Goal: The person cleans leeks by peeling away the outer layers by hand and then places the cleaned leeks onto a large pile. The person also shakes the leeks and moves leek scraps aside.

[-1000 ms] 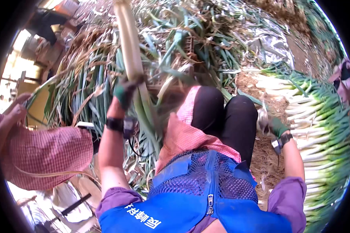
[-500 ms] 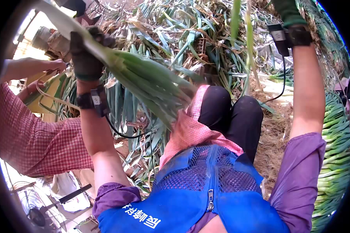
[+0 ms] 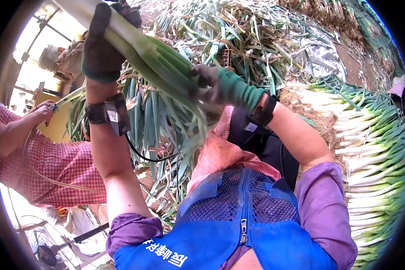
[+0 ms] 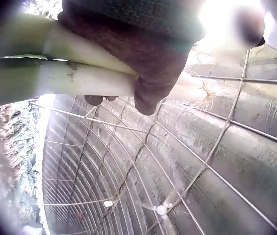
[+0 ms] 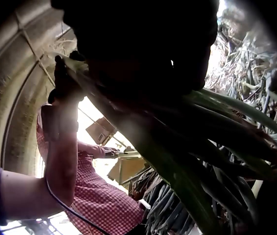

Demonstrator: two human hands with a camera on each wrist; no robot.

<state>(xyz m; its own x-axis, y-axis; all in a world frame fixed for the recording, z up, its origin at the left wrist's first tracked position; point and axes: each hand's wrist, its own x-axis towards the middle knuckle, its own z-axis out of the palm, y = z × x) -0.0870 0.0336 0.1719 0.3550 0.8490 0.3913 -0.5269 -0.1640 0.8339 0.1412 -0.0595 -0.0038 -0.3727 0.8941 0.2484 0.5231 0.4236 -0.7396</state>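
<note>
My left hand (image 3: pixel 102 51), in a dark glove with a green cuff, grips a few thick green onions (image 3: pixel 159 60) up at the top left, slanting with their leaves down to the right. In the left wrist view, its gloved fingers wrap the white stalks (image 4: pixel 89 81), with stringy roots (image 4: pixel 206 95) past the hand. My right hand (image 3: pixel 227 87), in a matching glove, grips the leaves near the middle, its fingertips blurred. Seen from the right wrist, that hand is a dark shape over the leaves (image 5: pixel 177 181).
Green onions (image 3: pixel 362 157) lie in a long row at the right, white ends inward. Heaped leaves (image 3: pixel 243 40) spread ahead. At the left another person in a checked garment (image 3: pixel 63 162) works close by. A fan (image 3: pixel 42 252) stands at the lower left.
My left hand tipped the green onions from nearly upright to slanting. My right hand went from low beside the row up to the top right, then came in to the leaves.
</note>
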